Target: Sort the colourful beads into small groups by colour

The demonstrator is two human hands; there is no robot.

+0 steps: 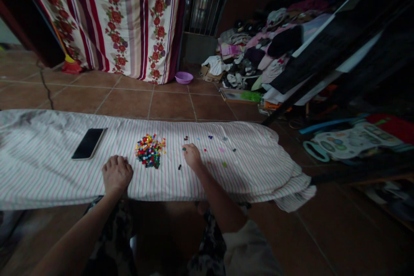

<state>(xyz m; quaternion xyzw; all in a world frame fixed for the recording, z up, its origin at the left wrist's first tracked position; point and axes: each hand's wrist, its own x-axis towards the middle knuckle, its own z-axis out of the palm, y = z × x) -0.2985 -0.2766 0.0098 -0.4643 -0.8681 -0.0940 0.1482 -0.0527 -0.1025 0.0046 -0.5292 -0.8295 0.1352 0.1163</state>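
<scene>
My right hand [193, 156] is closed in a pinch just above or on the striped cloth, with a tiny green block [184, 149] at its fingertips. My left hand [117, 173] rests palm down on the cloth, its fingers slightly bent and apart, holding nothing. Between the hands lies a heap of tiny multicoloured blocks [149, 151]. Small sets sorted by colour lie around my right hand: black pieces [180, 167], brown ones [185, 138], a red one [205, 150], pink ones [221, 149], dark purple ones [210, 137] and lime green ones [224, 164].
A phone [89, 143] lies left of the heap on the striped cloth [258, 159]. Beyond are a purple basin [184, 78], a floral curtain [129, 21], a red dustpan [71, 66] and a pile of clothes [258, 51]. A toy-like panel [343, 140] is at right.
</scene>
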